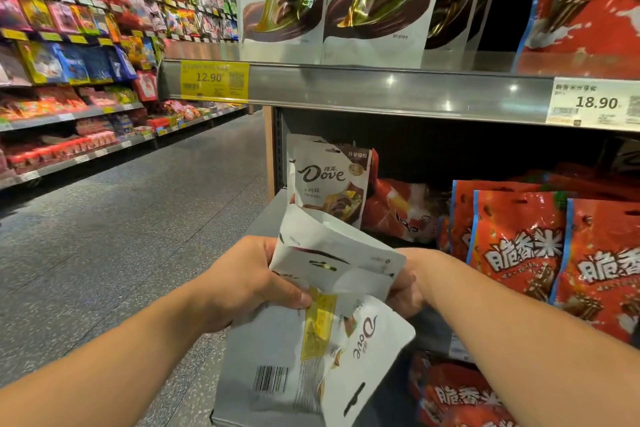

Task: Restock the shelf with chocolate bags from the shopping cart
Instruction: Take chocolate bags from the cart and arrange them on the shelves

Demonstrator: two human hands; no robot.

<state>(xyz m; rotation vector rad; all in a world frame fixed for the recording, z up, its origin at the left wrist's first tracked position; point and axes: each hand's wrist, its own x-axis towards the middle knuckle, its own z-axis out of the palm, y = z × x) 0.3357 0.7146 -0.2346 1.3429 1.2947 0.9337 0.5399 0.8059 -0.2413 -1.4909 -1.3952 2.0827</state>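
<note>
Left hand [242, 281] closes its grip on the left side of a bundle of white Dove bags [346, 274], thumb pressed on a yellow patch. Right hand [407, 291] clasps the bundle's right side in a tight grip, fingers partly hidden behind the packs. The bundle hangs above the front left corner of the lower shelf [266, 218]. A single Dove bag [329, 180] stands upright near that shelf's left end, with red snack bags [516, 246] ranked along its right half. On the upper shelf [381, 90], larger Dove packs [377, 0] stand above a yellow price tag [214, 80] reading 12.90 and a white price tag [595, 102] reading 18.90.
</note>
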